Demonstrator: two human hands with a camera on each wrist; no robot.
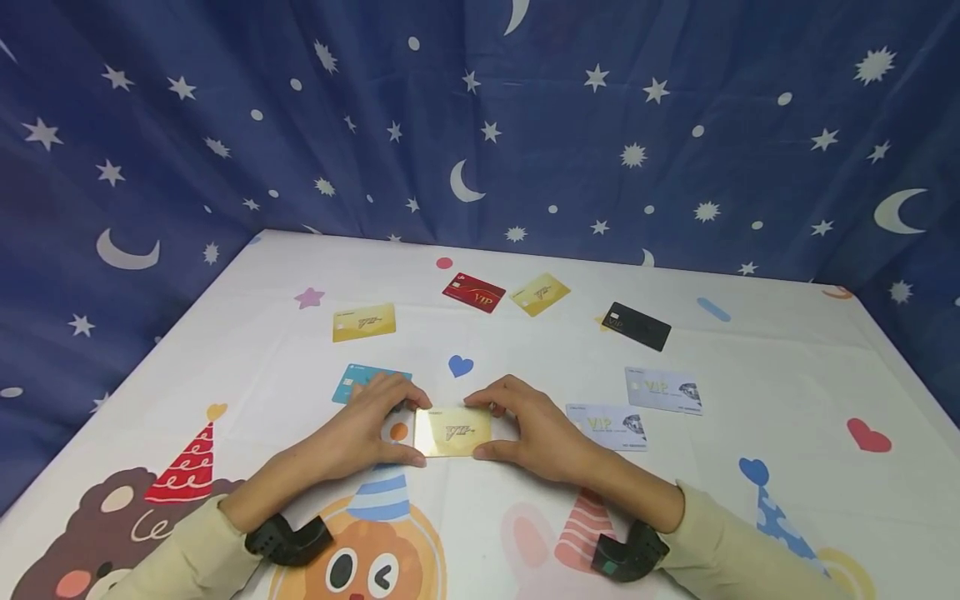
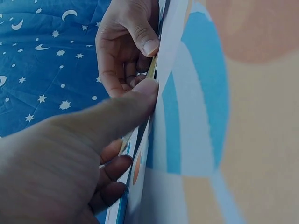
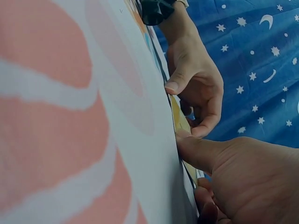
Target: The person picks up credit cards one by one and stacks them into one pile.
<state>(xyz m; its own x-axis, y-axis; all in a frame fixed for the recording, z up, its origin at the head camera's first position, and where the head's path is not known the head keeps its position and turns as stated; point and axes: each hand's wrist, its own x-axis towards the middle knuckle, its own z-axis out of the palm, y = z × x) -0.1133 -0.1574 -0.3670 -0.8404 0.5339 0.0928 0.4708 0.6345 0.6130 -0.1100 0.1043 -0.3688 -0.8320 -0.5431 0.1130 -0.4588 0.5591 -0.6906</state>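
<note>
Left of blue heart (image 1: 461,366): teal card (image 1: 356,377), partly covered. Left hand (image 1: 367,421), below-left of heart, pinches left end of held gold card (image 1: 452,432). That card is below heart (flat or slightly raised, cannot tell). Right hand (image 1: 542,437), below-right of heart, pinches its right end. Farther right of heart: black card (image 1: 637,326). My judgement: loose cards already laid out; releasing held one is left.

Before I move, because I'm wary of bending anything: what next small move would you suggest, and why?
Perhaps raise the gold card slightly, both sides together: your left hand and right hand hold its opposite ends, so an even lift should strain it least.
</note>
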